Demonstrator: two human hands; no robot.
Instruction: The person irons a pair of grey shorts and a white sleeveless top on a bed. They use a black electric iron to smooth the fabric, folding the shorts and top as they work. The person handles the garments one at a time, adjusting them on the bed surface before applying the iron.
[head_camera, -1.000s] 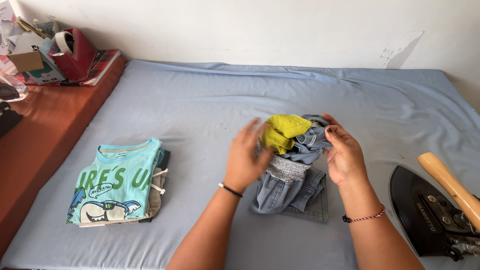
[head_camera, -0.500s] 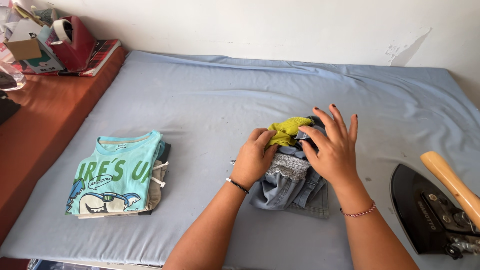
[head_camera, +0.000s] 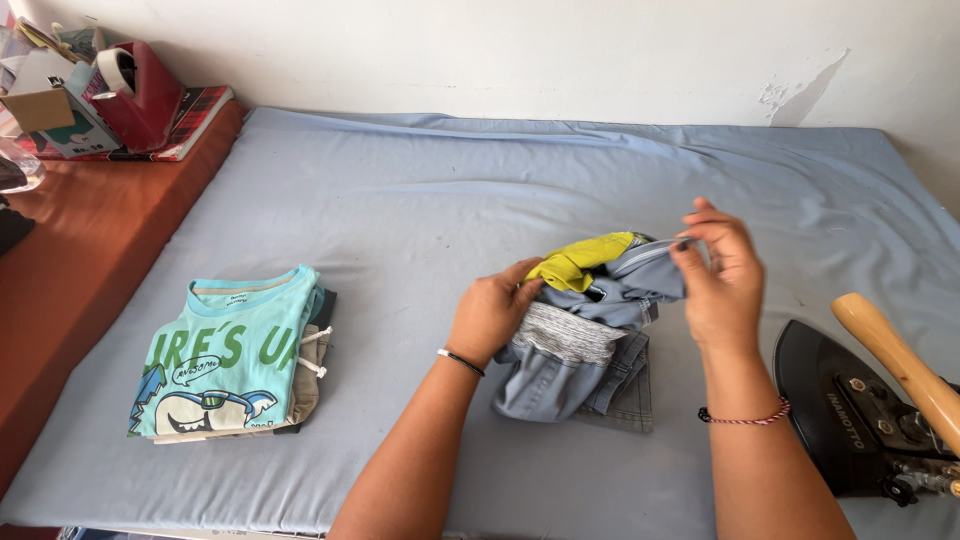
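Observation:
A heap of small clothes (head_camera: 580, 355) lies on the blue-grey padded table (head_camera: 420, 210): blue denim pieces, a grey waistband and a yellow garment (head_camera: 580, 260) on top. My left hand (head_camera: 492, 312) grips the heap's left side, fingers closed on the yellow garment's edge. My right hand (head_camera: 715, 270) pinches a pale blue-grey garment (head_camera: 640, 270) at the heap's upper right and lifts its edge off the pile.
A folded stack topped by a turquoise printed T-shirt (head_camera: 235, 355) sits at the left. A black iron with a wooden handle (head_camera: 880, 400) rests at the right edge. A red tape dispenser (head_camera: 140, 95), boxes and books stand on the brown surface at far left.
My right hand rose from lying flat on the heap to pinching and lifting the pale garment's edge. My left hand shifted slightly left along the yellow garment.

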